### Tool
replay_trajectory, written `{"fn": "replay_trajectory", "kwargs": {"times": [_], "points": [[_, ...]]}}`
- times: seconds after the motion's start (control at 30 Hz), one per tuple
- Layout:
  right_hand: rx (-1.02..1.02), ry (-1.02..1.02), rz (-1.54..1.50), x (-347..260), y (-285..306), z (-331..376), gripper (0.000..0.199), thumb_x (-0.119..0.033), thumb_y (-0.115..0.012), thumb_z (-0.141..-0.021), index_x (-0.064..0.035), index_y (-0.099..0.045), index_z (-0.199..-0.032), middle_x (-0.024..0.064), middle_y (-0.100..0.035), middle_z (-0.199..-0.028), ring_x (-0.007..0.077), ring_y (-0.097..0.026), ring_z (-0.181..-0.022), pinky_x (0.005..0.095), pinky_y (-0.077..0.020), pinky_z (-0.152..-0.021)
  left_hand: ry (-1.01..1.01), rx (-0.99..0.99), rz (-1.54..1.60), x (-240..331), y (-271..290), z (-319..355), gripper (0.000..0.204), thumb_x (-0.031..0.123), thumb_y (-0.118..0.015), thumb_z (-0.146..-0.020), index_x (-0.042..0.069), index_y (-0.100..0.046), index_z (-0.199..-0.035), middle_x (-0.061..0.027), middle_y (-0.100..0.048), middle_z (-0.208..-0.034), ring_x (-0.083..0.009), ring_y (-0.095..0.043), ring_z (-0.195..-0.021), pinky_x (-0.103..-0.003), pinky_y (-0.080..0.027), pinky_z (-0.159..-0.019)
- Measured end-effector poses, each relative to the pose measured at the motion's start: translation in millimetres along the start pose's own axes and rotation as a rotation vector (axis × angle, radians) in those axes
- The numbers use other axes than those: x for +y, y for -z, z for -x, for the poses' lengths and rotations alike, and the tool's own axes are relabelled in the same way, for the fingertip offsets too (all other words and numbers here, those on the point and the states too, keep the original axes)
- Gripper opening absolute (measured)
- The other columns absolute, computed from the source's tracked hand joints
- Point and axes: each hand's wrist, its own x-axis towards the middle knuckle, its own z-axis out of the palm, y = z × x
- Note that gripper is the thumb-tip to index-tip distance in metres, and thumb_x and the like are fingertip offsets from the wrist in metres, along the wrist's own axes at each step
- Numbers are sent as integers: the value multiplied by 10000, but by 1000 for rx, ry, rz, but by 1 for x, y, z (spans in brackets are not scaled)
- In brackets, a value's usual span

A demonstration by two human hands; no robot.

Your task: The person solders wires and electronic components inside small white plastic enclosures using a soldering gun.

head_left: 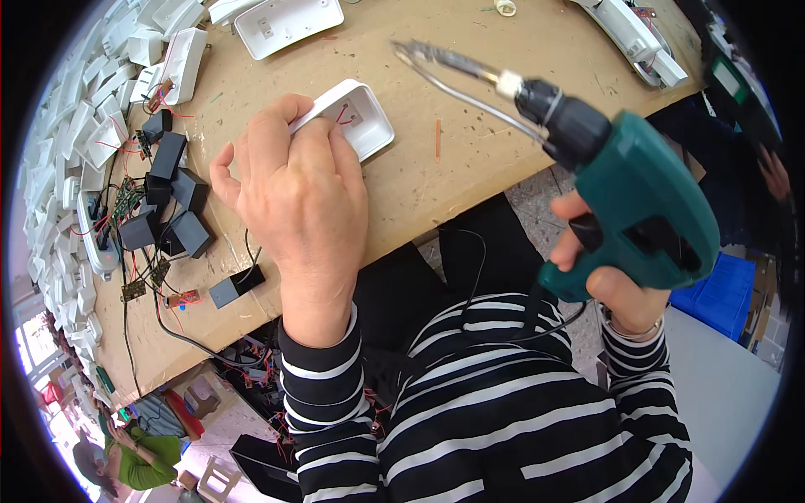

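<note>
Head camera view showed the left hand (302,197) gripping a white box (367,121) over the table (411,201), at that hand's two o'clock; its partly covered long axis seemed to run eight-to-two. Farther off, the right hand (625,298) clasped a green soldering gun (646,193), the box at its ten o'clock.

The scuffed tan tabletop (419,201) bears heaped white plastic casings (105,141), black boxes (170,156) and a thin brown strip (438,140).
</note>
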Motion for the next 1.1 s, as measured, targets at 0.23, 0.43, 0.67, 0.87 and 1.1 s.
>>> {"fn": "replay_trajectory", "kwargs": {"times": [0.23, 0.43, 0.67, 0.87, 1.1], "points": [[-262, -47, 193, 2, 29, 18, 670, -61, -715, -758, 58, -402, -1338, 233, -577, -1155, 182, -621, -815, 276, -526, -720, -6, 6, -11, 1, 0, 0, 11, 67, -655, -734, 63, -665, -731, -5, -596, -957, -188, -567, -876, -413, -355, -901], [-60, 3, 193, 10, 1, 15, 597, 17, -773, -709, 118, -493, -1226, 131, -661, -907, 124, -657, -707, 225, -526, -633, -1, -6, 2, 1, 0, -2, 18, 61, -654, -734, 61, -670, -742, -1, -597, -956, -186, -571, -879, -410, -354, -897], [-115, 28, 294, 11, -12, 0, 579, -8, -765, -734, 113, -496, -1232, 121, -658, -955, 111, -653, -720, 222, -520, -641, 28, -31, -13, 4, 3, -2, 15, 76, -650, -739, 66, -661, -736, 4, -591, -963, -181, -570, -877, -422, -345, -868], [-74, -106, 279, 9, -19, -5, 568, -49, -778, -742, 89, -515, -1226, 121, -648, -978, 107, -647, -719, 221, -508, -627, 28, -29, -14, 2, 4, -1, 11, 76, -650, -737, 70, -659, -733, 8, -587, -966, -175, -567, -879, -419, -342, -850], [-99, -99, 242, 11, -20, -9, 558, -52, -772, -753, 79, -518, -1232, 114, -646, -967, 106, -637, -721, 214, -500, -619, 36, -27, 3, 2, 2, -2, 11, 69, -650, -735, 70, -660, -738, 9, -590, -964, -176, -568, -875, -420, -341, -842]]}}
